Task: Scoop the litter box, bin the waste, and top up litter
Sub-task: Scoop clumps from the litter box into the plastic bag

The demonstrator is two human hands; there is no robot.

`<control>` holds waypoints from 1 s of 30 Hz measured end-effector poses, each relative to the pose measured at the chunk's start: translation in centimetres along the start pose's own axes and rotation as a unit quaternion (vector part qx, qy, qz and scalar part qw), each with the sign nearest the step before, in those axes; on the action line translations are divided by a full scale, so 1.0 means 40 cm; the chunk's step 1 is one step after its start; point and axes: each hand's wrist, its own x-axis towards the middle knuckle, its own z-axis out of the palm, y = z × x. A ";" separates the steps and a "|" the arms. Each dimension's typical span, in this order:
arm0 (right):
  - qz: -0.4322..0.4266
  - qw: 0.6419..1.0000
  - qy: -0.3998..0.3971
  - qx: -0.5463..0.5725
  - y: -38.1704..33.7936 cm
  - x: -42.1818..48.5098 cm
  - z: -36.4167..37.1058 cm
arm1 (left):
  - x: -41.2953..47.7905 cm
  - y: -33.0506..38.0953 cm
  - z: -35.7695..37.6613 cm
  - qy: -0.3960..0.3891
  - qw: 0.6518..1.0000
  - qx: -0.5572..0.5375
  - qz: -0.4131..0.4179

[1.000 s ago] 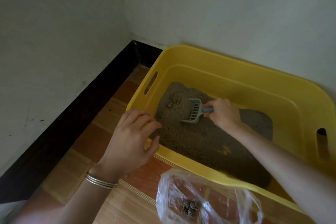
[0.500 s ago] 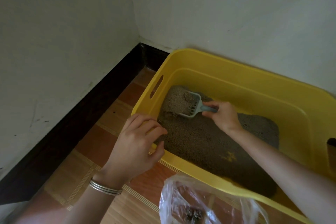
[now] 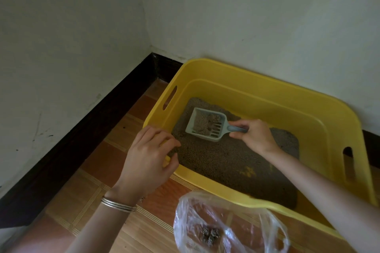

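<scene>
A yellow litter box (image 3: 242, 77) stands in the room corner, its floor covered with grey-brown litter (image 3: 222, 160). My right hand (image 3: 254, 135) grips the handle of a pale blue slotted scoop (image 3: 207, 124), held level just above the litter at the box's left end and loaded with litter and clumps. At the box's near left rim is my left hand (image 3: 149, 158), fingers curled over the edge. A clear plastic bag (image 3: 224, 226) lies open on the floor in front of the box, with a few dark clumps inside.
White walls with a dark skirting board (image 3: 86, 129) close off the left and far sides. The floor (image 3: 98, 170) left of the box is orange and tan patterned tile. The box has slot handles at both ends.
The scoop pushed toward the box's left end, dug in, then lifted out level with a load of litter and clumps. My left hand stayed at the rim.
</scene>
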 end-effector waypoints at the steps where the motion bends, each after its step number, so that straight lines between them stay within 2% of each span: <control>1: -0.004 1.000 0.003 0.005 -0.001 -0.005 -0.007 | -0.001 0.002 0.001 0.002 1.000 0.004 -0.003; 18: -0.023 1.000 -0.001 0.014 -0.004 -0.090 -0.040 | -0.008 -0.002 0.005 -0.019 0.998 0.061 -0.012; 24: -0.035 0.999 -0.007 -0.025 0.008 -0.124 -0.056 | -0.013 0.003 0.003 -0.016 0.997 0.074 -0.010; 30: -0.030 0.999 -0.012 0.000 -0.002 -0.189 -0.081 | -0.025 0.011 -0.007 -0.019 0.997 0.075 -0.003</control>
